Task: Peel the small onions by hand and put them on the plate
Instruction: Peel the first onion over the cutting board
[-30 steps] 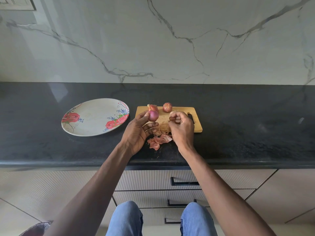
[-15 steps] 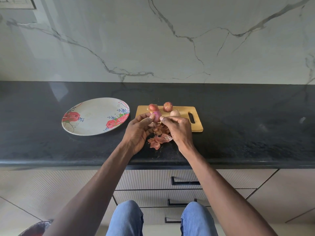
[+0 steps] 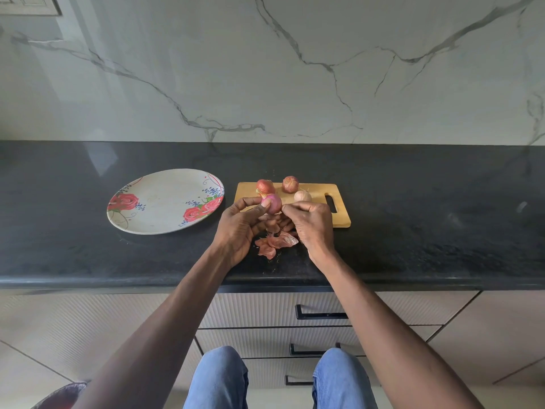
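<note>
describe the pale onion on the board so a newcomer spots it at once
Find the wooden cutting board on the black counter. Three loose onions sit along its far side; the pale onion is nearest the handle slot, whitish while its two neighbours are reddish-brown.

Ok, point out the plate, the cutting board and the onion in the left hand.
plate [image 3: 159, 202]: head view, bare centre.
cutting board [image 3: 342, 218]: head view, bare right corner.
held onion [image 3: 274, 203]: head view, shiny peeled side.

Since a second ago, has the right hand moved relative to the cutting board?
Yes. The right hand has shifted left along the cutting board, uncovering the pale onion, and its fingers now meet the purple onion in the left hand.
</note>
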